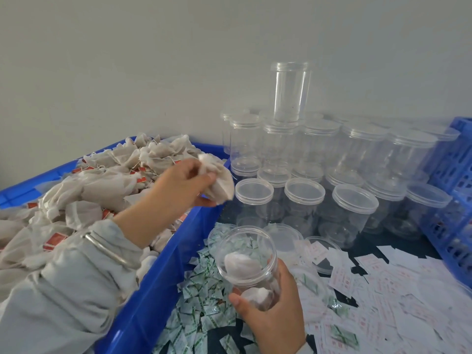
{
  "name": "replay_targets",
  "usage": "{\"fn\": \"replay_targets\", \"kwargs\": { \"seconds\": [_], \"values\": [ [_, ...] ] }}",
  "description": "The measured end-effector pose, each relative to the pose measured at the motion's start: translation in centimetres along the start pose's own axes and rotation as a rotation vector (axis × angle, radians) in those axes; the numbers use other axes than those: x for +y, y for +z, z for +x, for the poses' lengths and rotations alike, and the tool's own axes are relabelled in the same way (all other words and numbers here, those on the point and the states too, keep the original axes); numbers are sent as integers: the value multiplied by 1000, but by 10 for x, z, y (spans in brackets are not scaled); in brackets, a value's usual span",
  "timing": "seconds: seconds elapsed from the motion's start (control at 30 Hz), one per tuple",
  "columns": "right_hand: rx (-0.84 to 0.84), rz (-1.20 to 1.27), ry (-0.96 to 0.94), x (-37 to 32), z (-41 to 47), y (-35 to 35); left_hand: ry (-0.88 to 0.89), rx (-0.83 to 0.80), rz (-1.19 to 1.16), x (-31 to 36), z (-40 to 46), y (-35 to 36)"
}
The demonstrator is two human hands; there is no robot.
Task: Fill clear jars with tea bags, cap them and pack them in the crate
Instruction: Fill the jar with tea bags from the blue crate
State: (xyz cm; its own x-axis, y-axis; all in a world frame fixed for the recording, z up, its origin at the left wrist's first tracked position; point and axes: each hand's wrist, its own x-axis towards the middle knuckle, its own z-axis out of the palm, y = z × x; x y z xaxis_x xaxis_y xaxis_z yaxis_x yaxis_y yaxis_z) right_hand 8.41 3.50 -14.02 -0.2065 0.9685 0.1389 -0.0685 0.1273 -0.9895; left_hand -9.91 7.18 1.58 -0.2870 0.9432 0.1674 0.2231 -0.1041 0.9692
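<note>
My right hand (277,310) grips an uncapped clear jar (246,254) tilted toward me, with two tea bags inside. My left hand (182,185) holds a bunch of white tea bags (219,180) above the right edge of a blue tub (163,272), up and left of the jar's mouth. The tub is heaped with tea bags (84,190) that carry red tags. A blue slotted crate (452,190) stands at the right edge.
Several capped empty clear jars (352,200) are stacked in rows against the wall, one tall jar (290,90) on top. Loose lids (282,236) lie near the held jar. Green-printed sachets (199,297) and red-printed sachets (383,290) cover the dark table.
</note>
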Motion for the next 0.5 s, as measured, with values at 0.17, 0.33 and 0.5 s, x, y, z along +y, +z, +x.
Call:
{"fn": "replay_targets", "kwargs": {
  "seconds": [0.17,0.33,0.5],
  "values": [
    [-23,39,14,-3,2,0,152,-360,275,-16,-27,33],
    [-25,49,-4,-8,7,-1,333,-485,559,-17,-43,43],
    [-13,34,22,-3,6,-1,331,-500,579,-16,-42,40]
  ]
}}
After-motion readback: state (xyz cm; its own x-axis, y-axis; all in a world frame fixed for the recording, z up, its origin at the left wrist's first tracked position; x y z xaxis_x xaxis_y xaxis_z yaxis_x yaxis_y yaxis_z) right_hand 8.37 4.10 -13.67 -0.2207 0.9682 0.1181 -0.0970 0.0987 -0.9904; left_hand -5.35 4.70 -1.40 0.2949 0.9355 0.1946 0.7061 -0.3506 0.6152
